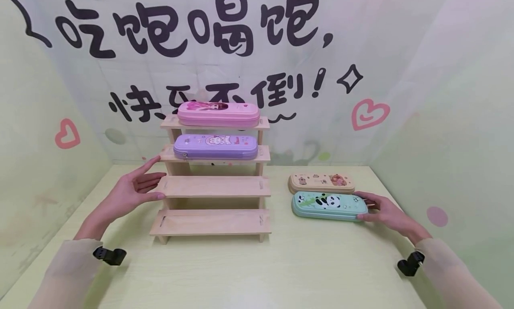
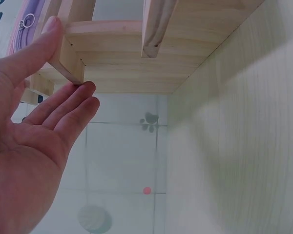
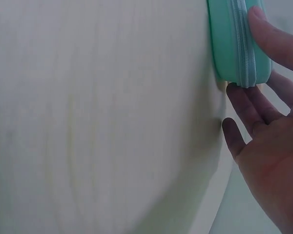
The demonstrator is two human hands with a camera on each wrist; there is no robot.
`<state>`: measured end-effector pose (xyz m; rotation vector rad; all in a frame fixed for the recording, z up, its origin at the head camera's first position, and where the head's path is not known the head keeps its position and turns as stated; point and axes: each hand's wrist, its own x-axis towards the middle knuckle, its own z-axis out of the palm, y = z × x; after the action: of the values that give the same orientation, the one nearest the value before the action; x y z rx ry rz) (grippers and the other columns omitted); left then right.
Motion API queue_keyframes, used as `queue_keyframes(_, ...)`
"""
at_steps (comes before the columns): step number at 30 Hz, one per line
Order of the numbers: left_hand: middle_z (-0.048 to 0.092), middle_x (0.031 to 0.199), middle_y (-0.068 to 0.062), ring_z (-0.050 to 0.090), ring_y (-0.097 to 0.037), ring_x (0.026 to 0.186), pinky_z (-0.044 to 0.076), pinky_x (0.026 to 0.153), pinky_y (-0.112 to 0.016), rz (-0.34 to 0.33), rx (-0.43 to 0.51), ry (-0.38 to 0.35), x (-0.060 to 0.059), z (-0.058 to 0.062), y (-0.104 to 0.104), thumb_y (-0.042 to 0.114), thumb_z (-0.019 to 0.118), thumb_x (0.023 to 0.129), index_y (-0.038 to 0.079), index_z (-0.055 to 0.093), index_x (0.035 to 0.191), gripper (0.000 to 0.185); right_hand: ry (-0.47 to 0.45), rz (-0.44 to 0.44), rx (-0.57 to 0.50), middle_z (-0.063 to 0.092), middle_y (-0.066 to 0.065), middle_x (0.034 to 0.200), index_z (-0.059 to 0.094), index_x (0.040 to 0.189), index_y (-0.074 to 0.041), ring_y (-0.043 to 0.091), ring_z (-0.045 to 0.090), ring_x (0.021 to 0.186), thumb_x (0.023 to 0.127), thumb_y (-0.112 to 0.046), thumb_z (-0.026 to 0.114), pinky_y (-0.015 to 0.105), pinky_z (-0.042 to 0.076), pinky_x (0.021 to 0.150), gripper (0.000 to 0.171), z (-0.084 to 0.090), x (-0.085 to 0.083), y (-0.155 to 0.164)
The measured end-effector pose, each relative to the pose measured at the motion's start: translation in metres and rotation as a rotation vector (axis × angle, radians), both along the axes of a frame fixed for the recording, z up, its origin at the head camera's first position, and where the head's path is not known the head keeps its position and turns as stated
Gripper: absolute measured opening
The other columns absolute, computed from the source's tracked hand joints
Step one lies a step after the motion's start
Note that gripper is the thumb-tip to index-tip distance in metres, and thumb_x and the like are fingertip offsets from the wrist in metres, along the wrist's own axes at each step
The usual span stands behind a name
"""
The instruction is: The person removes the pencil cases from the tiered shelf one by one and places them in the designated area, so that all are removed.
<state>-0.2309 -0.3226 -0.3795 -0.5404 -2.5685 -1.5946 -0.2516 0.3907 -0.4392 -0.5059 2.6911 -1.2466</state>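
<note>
A tiered wooden rack (image 1: 214,222) stands on the table, with a pink pencil case (image 1: 241,115) on its top shelf and a purple pencil case (image 1: 192,143) on the shelf below. My left hand (image 1: 122,195) rests against the rack's left side, fingers mostly straight; in the left wrist view its thumb (image 2: 39,48) touches a shelf end. At the right, my right hand (image 1: 387,213) grips the right end of a mint-green panda pencil case (image 1: 309,206), thumb on the near side and index finger behind. A beige pencil case (image 1: 317,180) lies just behind the green one.
The two lower shelves of the rack show bare wood. A pale tabletop (image 1: 257,273) spreads in front of the rack. Behind rises a printed backdrop (image 1: 401,68) with black lettering, with side panels (image 1: 462,144) at left and right. Each wrist wears a small black camera (image 1: 110,255).
</note>
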Motion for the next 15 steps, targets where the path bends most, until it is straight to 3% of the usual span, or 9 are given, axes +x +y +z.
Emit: queue_keyframes(15,0.053,0.132,-0.017,0.052,-0.032,0.12,0.051,0.088,-0.03,0.002,0.01,-0.003,-0.002,-0.0038,-0.003,0.014,0.083,0.073,0.036,0.028,0.149,0.096,0.032,0.005,0.018,0.052,0.015,0.121,0.042,0.142,-0.006,0.031,0.05,0.102,0.08,-0.021,0.078,0.023,0.051,0.079,0.073,0.0005,-0.0093,0.0016)
